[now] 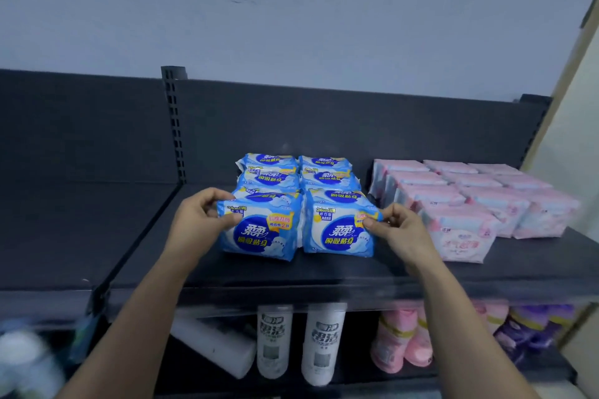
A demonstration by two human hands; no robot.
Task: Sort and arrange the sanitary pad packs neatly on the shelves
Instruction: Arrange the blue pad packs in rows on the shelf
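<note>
Blue sanitary pad packs stand in two rows on the dark top shelf [246,272]. My left hand [199,220] grips the upper left corner of the front left blue pack [259,230]. My right hand [398,230] pinches the upper right corner of the front right blue pack [338,227]. Both front packs stand upright, side by side. More blue packs [298,172] line up behind them. To the right, pink pad packs [470,201] sit in several rows on the same shelf, close to my right hand.
A slotted upright post [173,120] divides the shelf back. The shelf part left of the blue packs [74,223] is bare. On the lower shelf are white cylindrical packs [274,340], a white pack lying flat [214,343], pink packs [402,337] and purple packs [531,324].
</note>
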